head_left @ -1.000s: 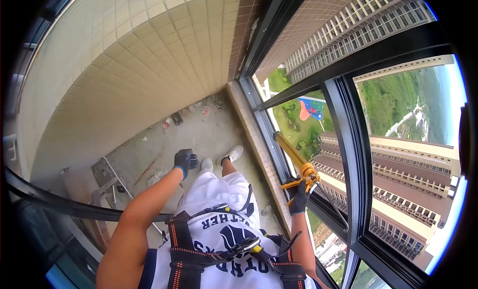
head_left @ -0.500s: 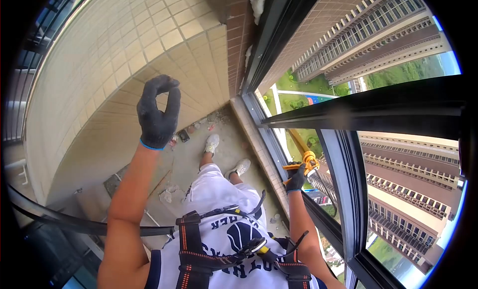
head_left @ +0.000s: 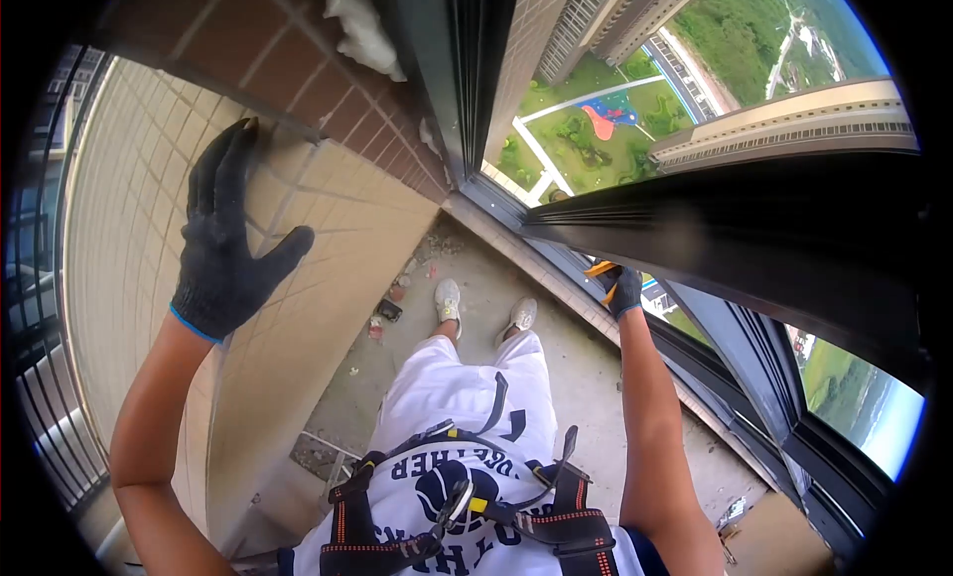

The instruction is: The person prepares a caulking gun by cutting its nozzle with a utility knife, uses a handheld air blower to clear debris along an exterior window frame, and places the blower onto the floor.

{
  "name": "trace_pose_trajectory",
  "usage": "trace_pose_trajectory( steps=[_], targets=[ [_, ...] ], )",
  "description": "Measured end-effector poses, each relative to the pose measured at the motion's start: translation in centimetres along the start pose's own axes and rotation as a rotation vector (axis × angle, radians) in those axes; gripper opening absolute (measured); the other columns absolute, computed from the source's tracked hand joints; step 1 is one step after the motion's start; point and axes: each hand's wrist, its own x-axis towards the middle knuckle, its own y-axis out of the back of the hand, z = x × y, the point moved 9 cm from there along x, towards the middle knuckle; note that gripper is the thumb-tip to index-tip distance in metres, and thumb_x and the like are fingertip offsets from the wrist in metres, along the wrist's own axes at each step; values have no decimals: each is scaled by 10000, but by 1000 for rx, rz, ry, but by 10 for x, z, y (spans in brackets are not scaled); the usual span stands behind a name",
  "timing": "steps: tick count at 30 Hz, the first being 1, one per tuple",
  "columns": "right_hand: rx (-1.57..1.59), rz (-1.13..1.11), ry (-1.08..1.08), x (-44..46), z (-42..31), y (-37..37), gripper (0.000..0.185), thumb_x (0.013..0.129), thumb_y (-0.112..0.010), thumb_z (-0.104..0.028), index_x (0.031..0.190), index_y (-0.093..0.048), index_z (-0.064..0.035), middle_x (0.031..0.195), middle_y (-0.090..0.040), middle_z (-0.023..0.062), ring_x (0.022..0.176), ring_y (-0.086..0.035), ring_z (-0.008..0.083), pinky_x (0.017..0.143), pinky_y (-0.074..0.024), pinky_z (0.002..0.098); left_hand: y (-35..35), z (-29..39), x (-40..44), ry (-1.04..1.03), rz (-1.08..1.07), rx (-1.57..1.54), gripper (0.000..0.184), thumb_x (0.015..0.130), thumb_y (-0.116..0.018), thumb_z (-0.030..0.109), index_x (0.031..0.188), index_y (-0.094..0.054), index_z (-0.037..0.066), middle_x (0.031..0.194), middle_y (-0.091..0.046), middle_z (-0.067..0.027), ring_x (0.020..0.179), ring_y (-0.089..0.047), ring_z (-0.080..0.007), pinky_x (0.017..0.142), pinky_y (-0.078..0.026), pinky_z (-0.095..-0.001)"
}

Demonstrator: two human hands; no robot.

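Observation:
My left hand (head_left: 226,249), in a dark glove with a blue cuff, is spread against the tiled parapet wall (head_left: 328,199), thumb apart from the fingers. On the right, my right hand (head_left: 623,288), also gloved, is closed round the yellow-orange handle of a caulking gun (head_left: 601,269) beside the window frame (head_left: 715,328). A dark frame bar hides most of the gun.
Brown tiles (head_left: 308,70) with white foam (head_left: 362,30) rise beside the window. Rubble and a dark object (head_left: 389,310) lie on the concrete floor (head_left: 437,268). A ledge (head_left: 586,308) runs under the frame. Buildings and greenery show far below outside.
My left hand has risen from near my legs to the wall, and its fingers have opened out. The view has turned and shifted; the caulking gun is now mostly behind the frame bar.

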Motion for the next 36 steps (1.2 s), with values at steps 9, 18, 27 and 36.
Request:
trace_pose_trajectory(
  steps=[9, 18, 27, 36],
  targets=[
    [182, 53, 20, 87, -4, -4, 304, 1041, -525, -288, 1172, -556, -16, 1060, -649, 181, 980, -665, 319, 916, -567, 466, -6, -33, -21, 29, -75, 127, 842, 899, -678, 323, 1557, -234, 44, 1558, -372, -234, 1426, -393, -403, 1165, -330, -493],
    [293, 24, 32, 170, 1, -25, 320, 1050, -500, -300, 1189, -552, -17, 1082, -643, 188, 998, -660, 330, 936, -556, 494, 8, -77, -69, 173, -164, 391, 755, 997, -520, 493, 1559, -225, 85, 1553, -372, -211, 1411, -421, -365, 1094, -423, -542],
    [357, 57, 53, 190, 11, -21, 336, 1060, -476, -313, 1206, -548, -19, 1104, -637, 194, 1016, -655, 342, 955, -545, 523, 16, -85, -90, 100, -88, 615, 778, 965, -539, 556, 1503, -324, 37, 1468, -430, -223, 1319, -484, -373, 1004, -500, -489],
    [475, 126, 42, 100, 52, 9, 353, 1069, -451, -325, 1224, -543, -21, 1126, -631, 201, 1033, -650, 353, 975, -534, 551, -2, -38, -20, 87, -36, 135, 727, 951, -641, 299, 1534, -294, 37, 1502, -449, -220, 1383, -454, -372, 1140, -370, -466]
  ],
)
